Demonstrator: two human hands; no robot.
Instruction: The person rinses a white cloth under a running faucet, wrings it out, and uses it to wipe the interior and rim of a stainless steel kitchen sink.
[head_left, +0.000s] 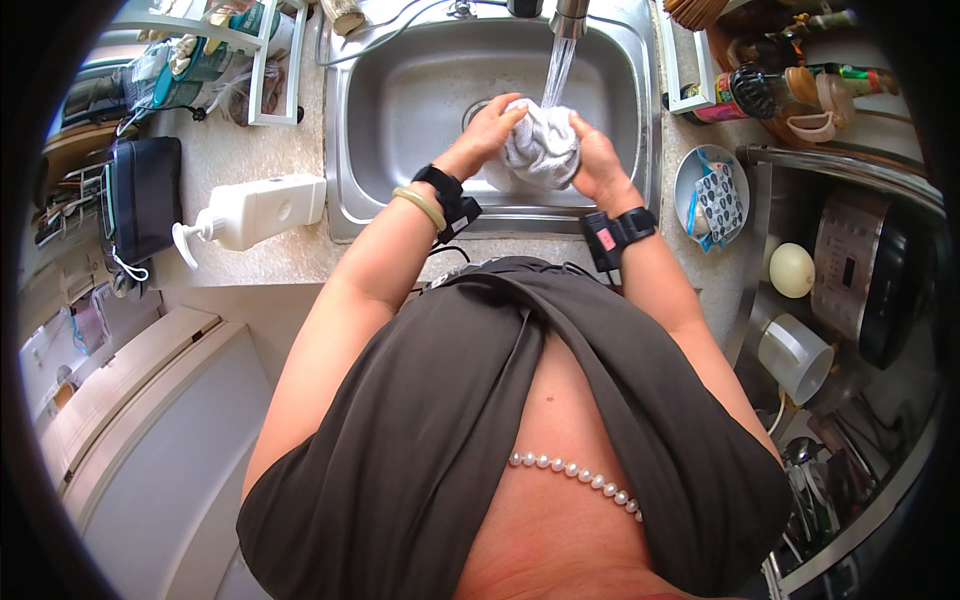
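Between my two hands a bunched white cloth (541, 146) is held up over the stainless steel sink (405, 112). My left hand (491, 127) grips its left side, thumb on top. On the opposite side my right hand (598, 159) has hold of it, fingers partly hidden behind the cloth. Water (557, 71) streams from the faucet (569, 19) onto the top of the cloth. Part of the drain (474, 114) shows behind my left hand.
A white pump bottle (266, 210) lies on the counter (225, 262) left of the sink. To the right sits a bowl (682, 191) holding a patterned packet (721, 201). Farther right are a pale round object (791, 270), a plastic jug (787, 352) and several sauce bottles (754, 90).
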